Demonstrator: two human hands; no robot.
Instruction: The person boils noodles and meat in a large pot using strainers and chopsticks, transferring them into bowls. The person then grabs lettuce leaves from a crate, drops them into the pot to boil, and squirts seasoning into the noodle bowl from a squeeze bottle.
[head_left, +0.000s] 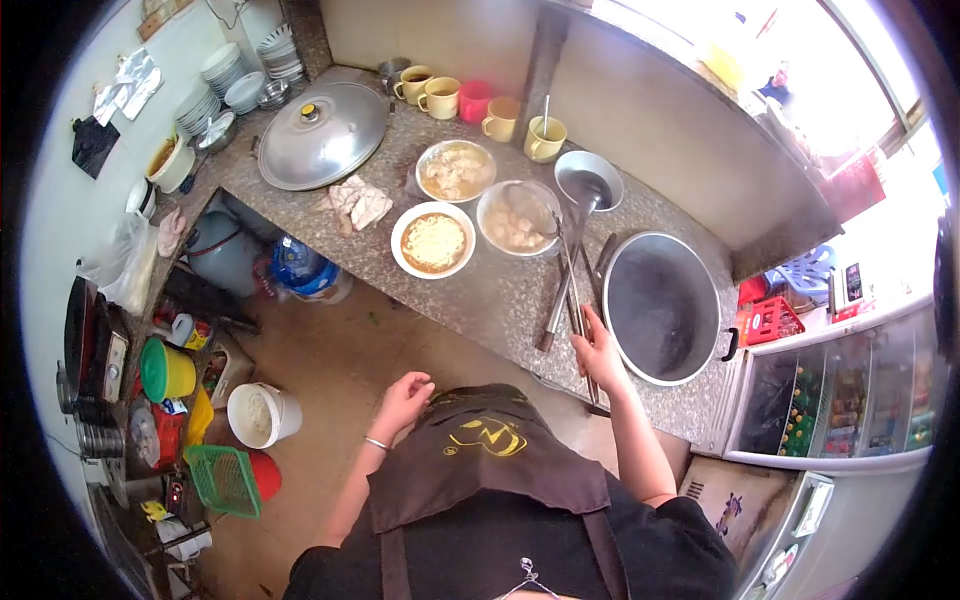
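My right hand is closed around the long handle of a skimmer. The round head of the skimmer is over a metal bowl of pale meat pieces in liquid. My left hand hangs in front of the apron, fingers loosely bent and holding nothing that I can see. On the counter, a white bowl of noodles in reddish broth sits beside the meat bowl. Behind it is a second metal bowl with meat. A ladle rests with its head in a small metal bowl.
A large steaming pot stands right of my right hand. Along the back wall are several mugs and a big domed lid. A crumpled cloth lies near the counter edge. A white bucket stands on the floor, left.
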